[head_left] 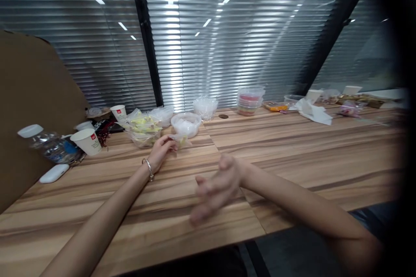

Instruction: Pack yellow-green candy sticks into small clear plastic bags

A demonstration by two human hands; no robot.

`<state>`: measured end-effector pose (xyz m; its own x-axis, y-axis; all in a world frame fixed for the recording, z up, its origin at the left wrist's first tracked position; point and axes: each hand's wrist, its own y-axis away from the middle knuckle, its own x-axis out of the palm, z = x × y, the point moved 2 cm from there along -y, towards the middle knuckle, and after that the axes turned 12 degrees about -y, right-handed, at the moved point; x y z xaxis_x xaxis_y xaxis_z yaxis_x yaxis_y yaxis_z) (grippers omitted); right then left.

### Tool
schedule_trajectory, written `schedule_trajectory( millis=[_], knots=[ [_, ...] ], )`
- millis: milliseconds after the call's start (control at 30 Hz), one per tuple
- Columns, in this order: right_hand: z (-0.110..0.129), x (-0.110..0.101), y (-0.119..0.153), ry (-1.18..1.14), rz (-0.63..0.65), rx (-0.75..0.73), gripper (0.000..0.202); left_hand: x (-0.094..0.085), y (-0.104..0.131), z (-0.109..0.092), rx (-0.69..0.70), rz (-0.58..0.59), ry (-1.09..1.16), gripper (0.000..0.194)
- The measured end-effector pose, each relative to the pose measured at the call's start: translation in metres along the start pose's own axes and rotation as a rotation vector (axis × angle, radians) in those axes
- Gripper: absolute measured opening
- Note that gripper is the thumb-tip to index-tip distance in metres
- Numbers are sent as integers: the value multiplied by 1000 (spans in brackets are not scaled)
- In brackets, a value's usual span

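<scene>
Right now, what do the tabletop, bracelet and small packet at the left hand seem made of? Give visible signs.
Tabletop: wood or wood-look laminate, satin; striped grain shows.
Bracelet: probably polished metal; silvery and bright.
Small packet at the left hand: perhaps clear, shiny plastic film; yellow shows through, but it's small.

No legible wording anywhere. Nearer paper cup, desk's left side: small red mark, dark print beneath, too small to read. Farther paper cup: similar red mark, illegible. Bottle: blue label, any lettering too blurred.
</scene>
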<state>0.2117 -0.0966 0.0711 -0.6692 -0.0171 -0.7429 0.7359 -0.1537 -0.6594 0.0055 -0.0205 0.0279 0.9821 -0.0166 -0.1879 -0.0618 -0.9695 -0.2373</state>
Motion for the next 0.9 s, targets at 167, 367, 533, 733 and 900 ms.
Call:
schedule_trajectory(
  millis=[167,367,533,733,900],
  knots=[
    [-59,0,-7,147,10,-175,54,-31,-11,-57,204,-164,75,21],
    [-96,10,13,306,-2,-57,55,-88,-30,-88,325,-428,-593,29],
    [-102,20,17,328,50,-81,52,-118,-48,-74,321,-331,-1261,26],
    [-90,28,17,275,194,-214,46,-116,-54,-61,258,-244,-1628,34],
    [-94,29,13,277,222,-282,42,-113,-61,-62,196,-186,-1632,27]
  ],
)
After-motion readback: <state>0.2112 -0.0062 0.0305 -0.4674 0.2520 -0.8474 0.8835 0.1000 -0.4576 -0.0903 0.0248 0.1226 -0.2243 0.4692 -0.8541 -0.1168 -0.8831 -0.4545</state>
